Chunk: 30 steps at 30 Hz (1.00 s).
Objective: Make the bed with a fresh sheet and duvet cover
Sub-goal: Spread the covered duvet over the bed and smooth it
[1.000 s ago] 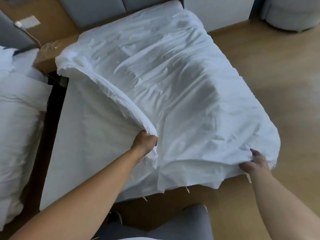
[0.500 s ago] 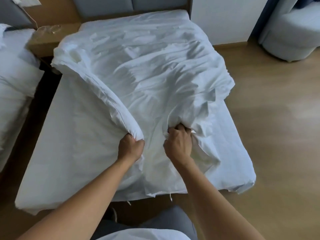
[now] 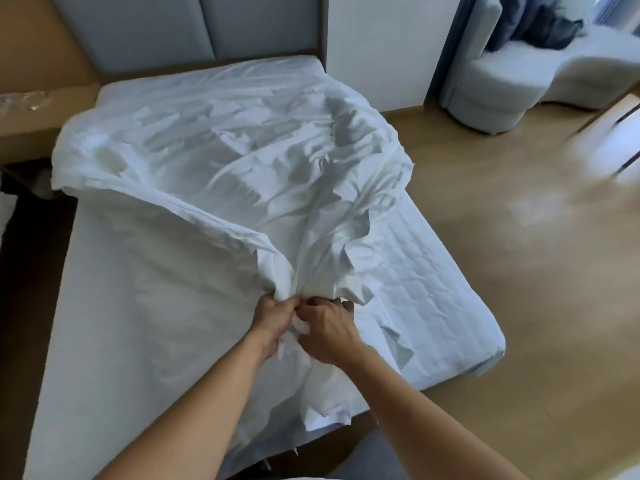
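A crumpled white duvet cover [image 3: 221, 157] lies bunched over the far half of the bed. Its near edge is gathered into a tight bundle at the middle of the bed. My left hand [image 3: 273, 317] grips that bundle from the left. Touching it on the right, my right hand [image 3: 329, 327] grips the same gathered cloth. The mattress [image 3: 433, 292] shows its quilted white surface at the right, and a smooth white sheet [image 3: 131, 306] covers the left part.
A grey padded headboard [image 3: 180, 29] stands at the far end. A wooden ledge [image 3: 31, 123] runs at far left. Pale armchair [image 3: 491, 84] with dark clothes sits at far right. Wooden floor [image 3: 519, 271] lies right of the bed.
My right hand let go of the cover's right corner, came across and took the cloth beside my left hand. Both hands now meet, and the cover has bunched inward, baring the mattress's right side.
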{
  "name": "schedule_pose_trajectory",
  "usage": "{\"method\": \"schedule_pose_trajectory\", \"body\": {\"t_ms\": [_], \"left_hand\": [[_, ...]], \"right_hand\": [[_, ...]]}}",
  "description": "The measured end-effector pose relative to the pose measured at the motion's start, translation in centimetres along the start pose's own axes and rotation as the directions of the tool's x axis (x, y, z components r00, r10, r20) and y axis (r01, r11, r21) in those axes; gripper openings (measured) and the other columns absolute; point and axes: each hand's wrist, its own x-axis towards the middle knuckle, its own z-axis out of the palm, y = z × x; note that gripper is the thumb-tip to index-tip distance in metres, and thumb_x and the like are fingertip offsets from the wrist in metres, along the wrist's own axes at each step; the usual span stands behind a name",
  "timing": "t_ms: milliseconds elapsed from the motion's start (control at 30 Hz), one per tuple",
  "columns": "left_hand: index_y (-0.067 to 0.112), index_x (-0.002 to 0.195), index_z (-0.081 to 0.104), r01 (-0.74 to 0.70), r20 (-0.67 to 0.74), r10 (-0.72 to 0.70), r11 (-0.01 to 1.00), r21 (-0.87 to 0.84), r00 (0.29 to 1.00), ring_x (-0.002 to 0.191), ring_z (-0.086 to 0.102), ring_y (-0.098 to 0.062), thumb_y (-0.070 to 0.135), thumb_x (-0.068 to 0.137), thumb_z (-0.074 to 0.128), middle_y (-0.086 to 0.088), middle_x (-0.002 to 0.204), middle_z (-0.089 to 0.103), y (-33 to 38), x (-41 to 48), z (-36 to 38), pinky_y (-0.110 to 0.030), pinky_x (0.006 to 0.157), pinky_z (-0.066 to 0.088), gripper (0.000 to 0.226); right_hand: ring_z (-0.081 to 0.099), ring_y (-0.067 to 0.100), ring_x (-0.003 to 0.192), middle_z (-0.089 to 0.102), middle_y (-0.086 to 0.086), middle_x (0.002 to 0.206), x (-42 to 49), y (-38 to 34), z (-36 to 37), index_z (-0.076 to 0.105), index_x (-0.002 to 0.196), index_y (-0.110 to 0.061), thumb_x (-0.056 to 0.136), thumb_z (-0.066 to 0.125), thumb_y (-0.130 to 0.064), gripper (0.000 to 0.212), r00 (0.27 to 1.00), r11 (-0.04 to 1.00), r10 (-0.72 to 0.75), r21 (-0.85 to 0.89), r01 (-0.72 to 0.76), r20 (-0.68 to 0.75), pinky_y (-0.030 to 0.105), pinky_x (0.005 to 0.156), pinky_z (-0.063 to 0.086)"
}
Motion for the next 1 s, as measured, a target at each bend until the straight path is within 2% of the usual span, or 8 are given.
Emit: {"method": "schedule_pose_trajectory", "body": {"t_ms": [100,167,233,333,467,700,867,1000], "left_hand": [[0.009,0.085,0.076,-0.039,0.046,0.039,0.999,0.005,0.998,0.073,0.074,-0.026,0.009,0.076,0.073,-0.009,0.08,0.077,-0.4,0.9,-0.2,-0.036,0.058,0.058,0.009],[0.012,0.086,0.076,-0.086,0.025,0.084,0.995,0.047,0.996,0.08,0.074,-0.027,0.006,0.08,0.07,-0.005,0.081,0.078,-0.7,1.4,0.3,-0.044,0.07,0.06,0.011],[0.012,0.088,0.076,-0.108,-0.004,0.109,0.992,0.066,0.994,0.083,0.073,-0.028,0.003,0.084,0.067,-0.005,0.082,0.078,-1.0,1.8,1.3,-0.045,0.076,0.059,0.014],[0.01,0.085,0.075,-0.152,0.009,0.153,0.975,0.163,0.988,0.08,0.072,-0.023,0.008,0.087,0.068,-0.004,0.08,0.077,-1.6,2.0,2.9,-0.04,0.072,0.057,0.008],[0.022,0.085,0.071,-0.203,0.043,0.2,0.92,0.335,0.979,0.072,0.069,-0.004,0.02,0.09,0.07,0.01,0.079,0.075,-2.0,2.6,3.3,-0.013,0.057,0.048,0.004],[0.03,0.099,0.071,-0.207,0.281,0.097,0.895,0.395,0.955,0.088,0.07,0.002,0.035,0.081,0.075,0.014,0.093,0.076,-0.9,0.5,2.0,-0.013,0.074,0.052,0.019],[0.021,0.088,0.074,-0.343,0.228,0.27,0.848,0.404,0.935,0.08,0.069,-0.008,0.01,0.084,0.07,0.008,0.083,0.074,7.4,0.4,-5.8,-0.031,0.075,0.057,0.013],[0.018,0.096,0.076,-0.562,0.093,0.569,0.75,0.347,0.817,0.088,0.073,-0.018,0.017,0.086,0.077,-0.004,0.095,0.076,20.6,-3.7,-15.5,-0.042,0.079,0.061,0.01]], "right_hand": [[0.061,0.006,0.073,0.064,-0.015,0.075,0.2,1.4,-2.9,0.061,0.079,-0.029,0.069,0.07,-0.069,0.043,0.934,0.89,0.29,0.417,-0.183,-0.208,0.029,0.065,0.046],[0.061,0.009,0.092,0.063,-0.016,0.094,1.3,3.4,-5.5,0.056,0.101,-0.033,0.06,0.063,-0.086,0.067,0.704,0.765,0.602,0.525,-0.374,-0.376,0.031,0.071,0.048],[0.059,0.025,0.116,0.06,0.002,0.122,3.4,5.4,-7.6,0.049,0.133,-0.015,0.056,0.075,-0.082,0.106,0.693,0.551,0.721,0.597,-0.582,0.01,0.039,0.088,0.051],[0.074,0.025,0.089,0.075,0.008,0.1,6.1,6.4,-7.5,0.064,0.118,-0.005,0.06,0.093,-0.049,0.079,0.72,0.23,0.505,0.73,-0.643,0.476,0.037,0.073,0.062],[0.07,0.026,0.098,0.07,0.007,0.11,8.8,5.7,-4.8,0.061,0.117,-0.012,0.057,0.087,-0.051,0.076,0.722,0.329,0.451,0.655,-0.681,0.524,0.038,0.077,0.061],[0.064,0.025,0.11,0.065,0.006,0.119,9.4,3.9,-3.0,0.055,0.125,-0.01,0.067,0.075,-0.036,0.067,0.79,0.881,0.372,0.082,-0.465,0.486,0.031,0.085,0.053],[0.066,0.029,0.108,0.067,0.01,0.109,13.5,-6.2,-7.2,0.064,0.109,-0.005,0.073,0.075,-0.027,0.043,0.895,0.897,0.237,0.268,-0.351,0.378,0.035,0.082,0.053],[0.069,0.03,0.088,0.069,0.015,0.095,16.2,-17.9,-16.6,0.07,0.104,0.001,0.088,0.067,-0.012,0.02,0.988,0.653,0.139,0.744,-0.142,0.067,0.037,0.069,0.056]]}}
